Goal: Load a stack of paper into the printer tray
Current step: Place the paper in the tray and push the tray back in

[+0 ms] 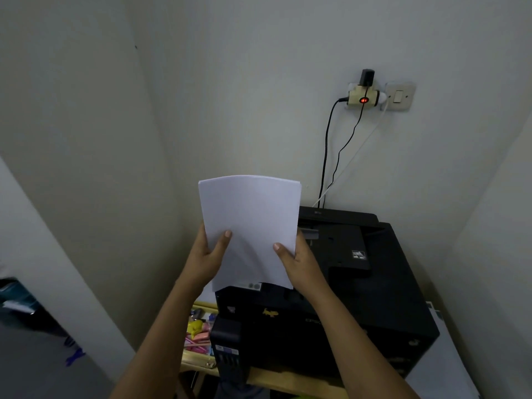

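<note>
A white paper stack [250,217] is held upright in front of me, its top edge bowed a little. My left hand [208,256] grips its left edge, thumb across the front. My right hand [298,260] grips its right edge the same way. The stack's bottom edge hovers just above the front left part of the black printer [374,298]. At the printer's back, the rear feed area [311,230] shows to the right of the paper. Part of the printer top is hidden behind the stack.
The printer stands on a wooden shelf [276,380] in a wall corner. Colourful stationery [198,332] lies to the printer's left. Cables [326,156] run up the wall to a plug adapter [363,96] beside a wall switch [398,96].
</note>
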The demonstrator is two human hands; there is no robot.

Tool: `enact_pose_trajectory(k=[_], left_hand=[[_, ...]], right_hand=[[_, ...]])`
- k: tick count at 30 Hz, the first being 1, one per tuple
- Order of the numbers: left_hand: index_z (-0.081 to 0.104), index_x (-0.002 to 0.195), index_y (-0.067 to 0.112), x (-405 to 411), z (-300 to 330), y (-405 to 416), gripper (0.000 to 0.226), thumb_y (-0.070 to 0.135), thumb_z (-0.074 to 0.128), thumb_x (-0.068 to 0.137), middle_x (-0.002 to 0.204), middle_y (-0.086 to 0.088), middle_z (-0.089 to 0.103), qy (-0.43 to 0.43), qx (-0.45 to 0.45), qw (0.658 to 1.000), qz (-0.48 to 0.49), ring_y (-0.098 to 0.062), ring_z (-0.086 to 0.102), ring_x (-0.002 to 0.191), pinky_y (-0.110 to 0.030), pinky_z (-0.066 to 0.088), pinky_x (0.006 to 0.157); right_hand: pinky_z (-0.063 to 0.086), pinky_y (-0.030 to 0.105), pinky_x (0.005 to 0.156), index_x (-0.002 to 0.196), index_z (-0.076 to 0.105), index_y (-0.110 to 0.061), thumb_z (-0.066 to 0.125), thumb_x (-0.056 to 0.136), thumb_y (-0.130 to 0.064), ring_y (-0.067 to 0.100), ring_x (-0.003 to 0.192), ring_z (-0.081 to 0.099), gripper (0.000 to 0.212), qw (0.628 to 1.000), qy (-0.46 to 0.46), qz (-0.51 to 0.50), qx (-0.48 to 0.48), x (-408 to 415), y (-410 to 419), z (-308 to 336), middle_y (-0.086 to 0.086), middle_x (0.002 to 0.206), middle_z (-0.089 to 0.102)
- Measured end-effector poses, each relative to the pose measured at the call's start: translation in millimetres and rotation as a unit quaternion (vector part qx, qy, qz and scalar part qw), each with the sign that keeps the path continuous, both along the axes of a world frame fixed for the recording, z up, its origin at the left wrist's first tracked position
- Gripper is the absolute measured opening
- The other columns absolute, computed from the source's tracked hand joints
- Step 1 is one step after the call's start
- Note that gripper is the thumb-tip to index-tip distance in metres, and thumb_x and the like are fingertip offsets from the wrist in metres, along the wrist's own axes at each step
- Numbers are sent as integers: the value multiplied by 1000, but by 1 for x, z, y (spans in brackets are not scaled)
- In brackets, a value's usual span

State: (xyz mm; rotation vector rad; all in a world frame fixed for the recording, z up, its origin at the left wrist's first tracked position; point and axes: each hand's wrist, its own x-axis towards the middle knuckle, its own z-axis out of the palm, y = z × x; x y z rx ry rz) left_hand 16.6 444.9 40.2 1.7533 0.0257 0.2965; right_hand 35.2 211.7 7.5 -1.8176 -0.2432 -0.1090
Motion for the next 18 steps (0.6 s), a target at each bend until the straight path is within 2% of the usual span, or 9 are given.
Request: enact_pose_trajectory(k=[6,9,12,14,16,18], left_hand=[[42,154,37,0,-1,-3,51,43,58,106,136,9,63,-14,1,1000,8,-12,64,119,-31,58,89],[45,153,37,0,-7,-2,54,47,62,103,136,10,65,-3,-9,1000,11,-11,65,118,-37,58,93],[61,137,35,0,-9,0,37,49,62,102,124,11,73,22,-10,1000,7,-15,70,112,-35,60,87],[67,122,37,-1,-3,0,23,48,60,104,114,11,76,26,6,1000,-1,-11,75,102,-31,62,82],[65,125,34,-3,3,1,23,45,59,105,114,12,75,21,21,1000,-9,-4,74,98,-29,62,83],[61,132,30,-6,6,3,30,43,59,106,117,11,73,23,31,999,-20,-6,73,101,-29,62,86]], right_hand=[[51,42,117,164,38,-38,63,109,-38,0,135,59,60,1000,5,-7,18,3,2,0,-20,150,60],[51,40,115,164,38,-39,63,108,-41,2,135,59,61,1000,10,3,23,2,1,-4,-20,150,61],[51,39,116,162,42,-37,62,110,-36,1,134,60,57,999,16,9,30,2,1,1,-19,148,62],[50,35,114,161,45,-38,63,110,-32,-4,132,60,55,999,14,9,29,2,-2,7,-24,145,63],[52,34,111,157,50,-39,65,108,-28,-3,128,64,53,999,24,13,33,2,-9,11,-24,141,67],[55,35,108,152,55,-38,67,106,-22,1,124,69,50,998,44,24,42,-2,-15,13,-20,137,72]])
